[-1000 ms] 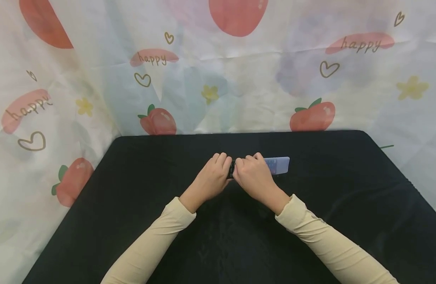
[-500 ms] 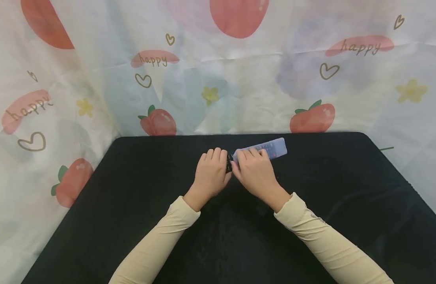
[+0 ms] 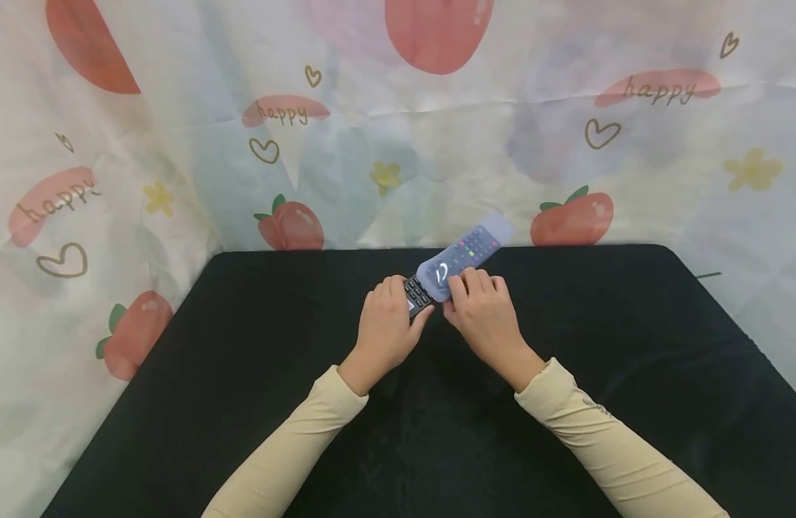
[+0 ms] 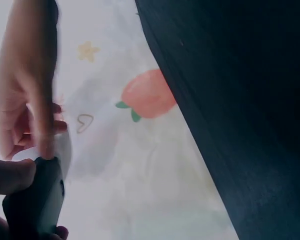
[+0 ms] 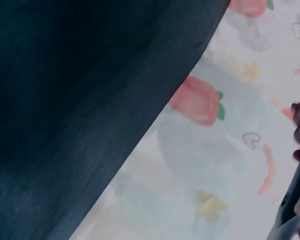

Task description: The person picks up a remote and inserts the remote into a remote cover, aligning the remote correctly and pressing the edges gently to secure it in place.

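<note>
A black remote control [image 3: 416,296] wears a translucent bluish sleeve [image 3: 466,251] over its far part. It is held above the black table [image 3: 242,374], slanting up toward the back right. My left hand [image 3: 398,306] grips the bare black button end. My right hand [image 3: 473,295] pinches the near rim of the sleeve. In the left wrist view the dark remote end [image 4: 37,200] fills the lower left corner, with the sleeve [image 4: 63,150] just above it. The right wrist view catches only a dark edge of the remote [image 5: 297,200] at the far right.
A black cloth covers the whole table. Behind and to both sides hangs a pale sheet [image 3: 178,144] printed with strawberries, hearts and the word happy. Cream sleeves [image 3: 294,439] cover both forearms.
The remote went from lying flat to raised, its far end swung up toward the backdrop. More of the black button end now shows outside the sleeve.
</note>
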`<act>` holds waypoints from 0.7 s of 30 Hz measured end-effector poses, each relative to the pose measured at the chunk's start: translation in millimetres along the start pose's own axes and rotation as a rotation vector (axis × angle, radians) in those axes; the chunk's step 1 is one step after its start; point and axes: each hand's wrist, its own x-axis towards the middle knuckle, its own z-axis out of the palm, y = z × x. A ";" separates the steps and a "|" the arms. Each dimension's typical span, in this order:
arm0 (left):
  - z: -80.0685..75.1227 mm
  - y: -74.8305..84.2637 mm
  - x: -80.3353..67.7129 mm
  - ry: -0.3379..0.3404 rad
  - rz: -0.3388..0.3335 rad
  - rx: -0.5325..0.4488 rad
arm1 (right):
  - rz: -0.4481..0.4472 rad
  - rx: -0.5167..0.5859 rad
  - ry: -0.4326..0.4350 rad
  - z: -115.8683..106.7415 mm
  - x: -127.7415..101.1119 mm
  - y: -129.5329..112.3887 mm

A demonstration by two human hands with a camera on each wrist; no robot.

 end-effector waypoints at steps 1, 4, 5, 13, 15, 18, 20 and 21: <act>-1.3 0.2 -0.4 -0.012 0.005 -0.011 | -0.001 -0.004 0.003 0.1 -0.3 1.7; -4.2 0.9 -1.9 -0.003 0.017 0.018 | -0.005 -0.011 0.016 -0.6 0.5 6.2; -5.1 1.3 -2.4 0.016 0.018 0.038 | -0.012 -0.011 0.022 -1.1 1.2 7.0; -8.8 8.8 -5.6 0.156 0.018 0.210 | -0.086 0.098 0.059 -4.5 5.4 4.5; -9.1 11.3 -6.5 0.162 0.003 0.210 | -0.099 0.145 0.065 -4.1 5.6 1.9; -8.5 14.4 -7.4 0.161 -0.023 0.202 | -0.108 0.193 0.073 -3.6 6.0 -2.0; -7.1 15.6 -7.3 0.162 -0.035 0.193 | -0.110 0.210 0.079 -3.7 7.0 -4.0; -6.4 15.8 -7.1 0.163 -0.038 0.193 | -0.110 0.216 0.081 -4.0 7.6 -4.8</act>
